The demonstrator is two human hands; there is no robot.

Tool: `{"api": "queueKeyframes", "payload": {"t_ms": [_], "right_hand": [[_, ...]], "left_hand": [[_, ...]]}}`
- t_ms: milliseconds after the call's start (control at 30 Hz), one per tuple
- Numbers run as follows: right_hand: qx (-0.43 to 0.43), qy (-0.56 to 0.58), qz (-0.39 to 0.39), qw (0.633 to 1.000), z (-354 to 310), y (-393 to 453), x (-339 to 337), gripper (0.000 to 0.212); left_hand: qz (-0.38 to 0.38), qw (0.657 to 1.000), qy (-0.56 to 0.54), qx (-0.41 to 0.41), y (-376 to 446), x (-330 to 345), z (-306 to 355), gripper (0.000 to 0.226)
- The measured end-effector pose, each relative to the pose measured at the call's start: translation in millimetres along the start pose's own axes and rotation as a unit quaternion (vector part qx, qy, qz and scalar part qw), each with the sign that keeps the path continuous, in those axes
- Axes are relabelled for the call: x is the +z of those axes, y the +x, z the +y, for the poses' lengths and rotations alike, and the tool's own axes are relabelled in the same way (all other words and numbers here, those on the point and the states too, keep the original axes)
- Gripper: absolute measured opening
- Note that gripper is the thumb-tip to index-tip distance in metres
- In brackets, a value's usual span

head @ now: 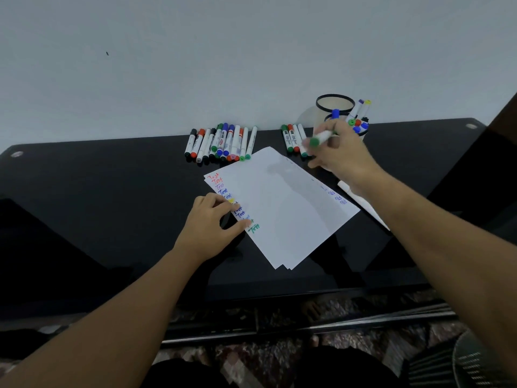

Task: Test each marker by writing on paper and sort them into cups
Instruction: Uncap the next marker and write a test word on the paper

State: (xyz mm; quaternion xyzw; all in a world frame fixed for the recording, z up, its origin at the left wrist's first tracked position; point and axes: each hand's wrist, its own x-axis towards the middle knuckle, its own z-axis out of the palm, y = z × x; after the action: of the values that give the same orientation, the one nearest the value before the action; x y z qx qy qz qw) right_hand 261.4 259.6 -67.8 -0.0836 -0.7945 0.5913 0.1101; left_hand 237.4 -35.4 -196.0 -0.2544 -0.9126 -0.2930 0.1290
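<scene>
So the right hand [340, 152] is up past the far right corner of the paper [282, 208], fingers curled round a white marker with a green cap [321, 138]. The marker is lifted off the table, lying nearly level, green end pointing left toward the camera side. It sits right above a small row of markers [293, 140] lying side by side on the table, green and red caps showing.

Left hand [214, 224] is down flat-ish on the left edge of the paper, fingers loosely spread, fingertips and thumb pressing on the sheet right by the column of "Test" scribbles [232, 203] in red, blue and green. It isn't holding anything, just pinning the stack, which looks like a few sheets fanned slightly and turned at an angle.

Just behind the right hand are two cups: the taller cup [335, 106] with a dark rim looks empty from here, and the smaller cup [361, 130] to its right is stuffed with markers, caps up. A bigger bunch of markers [221, 142] lies at the back edge of the black table [112, 191], left of the paper. One more white pen-like thing [361, 204] lies under the right forearm, partly hidden.
</scene>
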Motion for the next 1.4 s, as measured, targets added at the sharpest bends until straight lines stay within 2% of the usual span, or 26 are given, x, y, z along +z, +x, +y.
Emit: {"api": "queueKeyframes", "payload": {"t_ms": [100,200,267,367,500,800,1000,1100,1167,1400], "right_hand": [[-0.017,-0.112,0.097,0.989,-4.5,15.2,-12.4,0.053],[-0.075,-0.241,0.159,0.954,-7.0,30.1,-26.7,0.046],[-0.082,-0.252,0.173,0.949,-9.2,37.2,-34.7,0.036],[-0.088,-0.267,0.181,0.942,-11.2,44.1,-39.2,0.041],[-0.104,-0.201,0.23,0.946,-12.7,52.1,-39.0,0.041],[-0.033,-0.363,0.179,0.914,1.7,66.2,-46.2,0.032],[0.074,-0.403,0.106,0.906,1.1,81.0,-48.1,0.071],[0.021,-0.376,0.143,0.915,2.0,75.8,-45.3,0.049],[-0.031,-0.404,0.164,0.9,7.1,73.3,-46.5,0.035],[-0.084,-0.49,0.151,0.854,10.2,64.2,-37.9,0.034]], "left_hand": [[0.001,1.0,0.0,-0.003,0.5,0.1,0.8,0.051],[0.003,1.0,0.005,-0.002,0.2,0.9,-0.4,0.048],[0.0,1.0,0.004,-0.005,0.7,1.2,-0.8,0.048],[0.001,1.0,0.006,-0.005,0.8,1.2,-1.7,0.05],[-0.006,1.0,0.01,-0.009,1.0,0.4,-1.0,0.052],[-0.008,1.0,0.011,-0.013,0.8,-0.4,0.9,0.052],[-0.017,1.0,0.011,-0.02,1.9,-1.9,2.0,0.052],[-0.017,1.0,0.007,-0.022,1.3,-2.3,2.3,0.053],[-0.015,1.0,0.007,-0.02,1.0,-2.6,3.1,0.052],[-0.014,1.0,0.01,-0.022,1.3,-2.7,3.4,0.052]]}}
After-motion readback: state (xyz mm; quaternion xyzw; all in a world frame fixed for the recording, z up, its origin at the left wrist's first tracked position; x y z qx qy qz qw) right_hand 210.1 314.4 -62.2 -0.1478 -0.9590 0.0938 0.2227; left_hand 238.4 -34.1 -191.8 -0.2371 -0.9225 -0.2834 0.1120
